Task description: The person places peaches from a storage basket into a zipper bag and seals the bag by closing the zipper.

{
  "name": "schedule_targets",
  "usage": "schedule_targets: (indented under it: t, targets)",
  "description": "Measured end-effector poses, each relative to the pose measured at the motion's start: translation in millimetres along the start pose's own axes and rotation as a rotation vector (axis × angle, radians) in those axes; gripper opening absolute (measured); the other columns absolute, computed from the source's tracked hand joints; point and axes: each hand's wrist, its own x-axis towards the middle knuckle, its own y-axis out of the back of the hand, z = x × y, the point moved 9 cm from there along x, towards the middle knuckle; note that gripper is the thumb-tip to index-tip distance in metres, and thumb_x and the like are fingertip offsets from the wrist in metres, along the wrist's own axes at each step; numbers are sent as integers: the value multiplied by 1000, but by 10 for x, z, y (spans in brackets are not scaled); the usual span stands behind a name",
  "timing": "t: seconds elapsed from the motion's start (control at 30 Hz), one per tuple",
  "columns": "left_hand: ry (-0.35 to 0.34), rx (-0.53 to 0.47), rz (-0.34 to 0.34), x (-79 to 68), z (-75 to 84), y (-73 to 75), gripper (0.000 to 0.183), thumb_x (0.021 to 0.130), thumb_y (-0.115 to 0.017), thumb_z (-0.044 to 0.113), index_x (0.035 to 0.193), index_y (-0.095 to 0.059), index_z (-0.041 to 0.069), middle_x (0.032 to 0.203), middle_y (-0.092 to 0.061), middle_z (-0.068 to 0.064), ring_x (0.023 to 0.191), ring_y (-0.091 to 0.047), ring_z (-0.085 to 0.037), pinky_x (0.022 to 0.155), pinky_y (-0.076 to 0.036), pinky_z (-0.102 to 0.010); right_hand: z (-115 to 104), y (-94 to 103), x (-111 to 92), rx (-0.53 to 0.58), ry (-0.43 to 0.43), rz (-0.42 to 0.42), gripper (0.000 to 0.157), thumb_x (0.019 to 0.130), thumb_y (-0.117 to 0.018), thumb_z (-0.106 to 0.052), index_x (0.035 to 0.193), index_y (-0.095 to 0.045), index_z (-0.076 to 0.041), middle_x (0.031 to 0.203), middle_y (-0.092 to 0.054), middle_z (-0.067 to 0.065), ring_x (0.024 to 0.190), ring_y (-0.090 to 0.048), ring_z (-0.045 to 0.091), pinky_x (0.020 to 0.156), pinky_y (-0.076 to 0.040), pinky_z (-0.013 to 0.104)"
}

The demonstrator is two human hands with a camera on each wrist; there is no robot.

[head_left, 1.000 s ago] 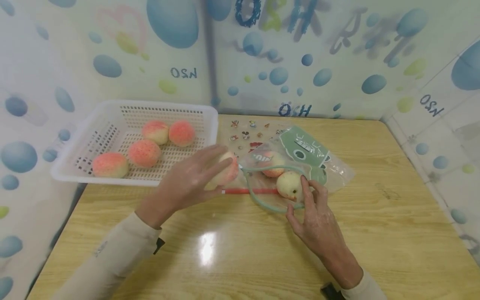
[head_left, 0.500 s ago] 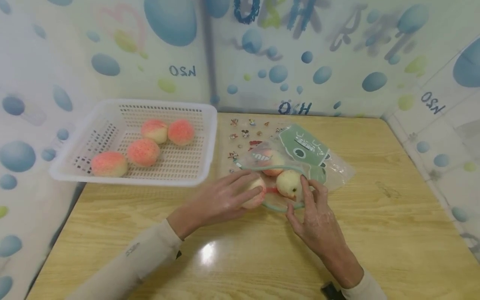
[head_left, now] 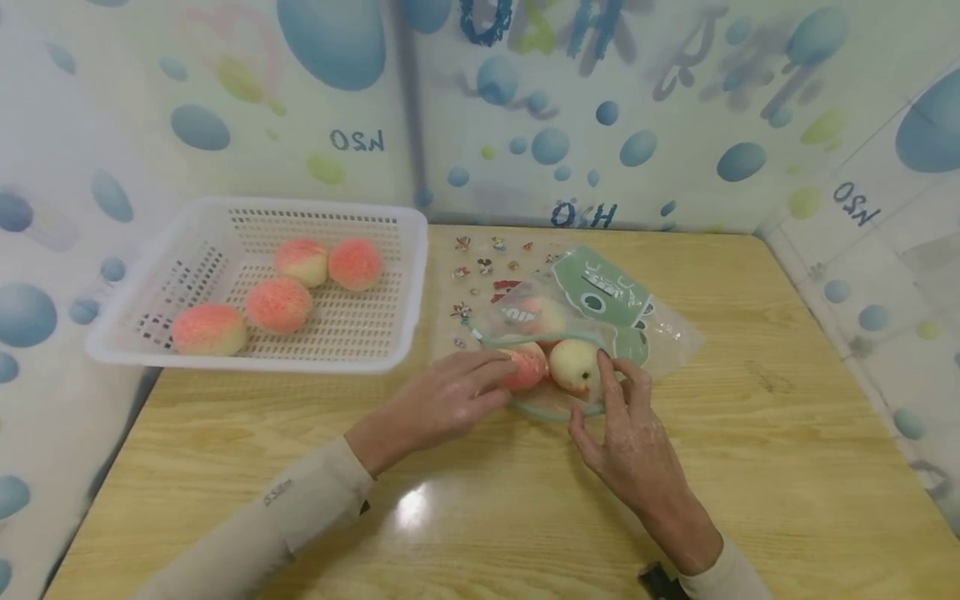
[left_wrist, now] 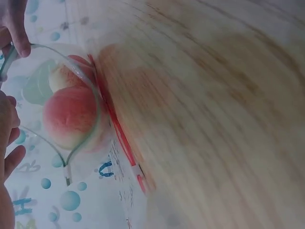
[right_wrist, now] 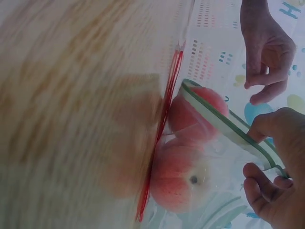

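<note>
A clear zip bag (head_left: 558, 414) with a green rim and green cartoon print lies on the table, its mouth towards me. Inside are a peach near the back, a pale peach (head_left: 574, 365) and a redder peach (head_left: 527, 367) at the mouth. My right hand (head_left: 633, 442) holds the bag's rim at its right side, fingers and thumb spread across the mouth. My left hand (head_left: 442, 400) is at the left of the mouth; in the right wrist view, that left hand (right_wrist: 269, 55) is loosely curled, apart from the peach (right_wrist: 200, 114), with nothing in it.
A white plastic basket (head_left: 416, 292) at the back left holds several peaches (head_left: 279, 305). Under the zip bag lies another clear bag (head_left: 459, 287) with small cartoon figures and a red strip (left_wrist: 119, 131). Patterned walls border the wooden table (head_left: 750, 417).
My left hand has carried a peach from beside the basket rightward into the bag's mouth and let go of it. My right hand has stayed at the rim.
</note>
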Motion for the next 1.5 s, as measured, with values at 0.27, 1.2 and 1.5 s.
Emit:
schedule_targets:
  t: [0.27,1.2,1.5]
  targets:
    - [113,-31,-131,-78,-39,-155,11,91,-68,8,102,-72,9,112,-68,-7,95,-63,-20,74,-55,-30,-27,19,19,10,15,45,65,95,-53,-24,146,-40,14,124,-41,29,78,-55,28,50,-52,36]
    - [156,-61,-257,-9,-10,-315,18,95,-65,14,112,-70,12,140,-59,-12,130,-54,-30,105,-47,-42,-83,-13,54,21,48,95,62,98,-50,-26,145,-41,15,124,-43,30,77,-57,31,48,-53,36]
    - [179,-93,-186,-3,-149,-64,20,89,-68,12,109,-72,10,126,-66,-9,110,-63,-23,87,-55,-36,-22,9,32,22,43,95,63,98,-50,-27,145,-42,15,125,-42,30,73,-54,27,44,-48,34]
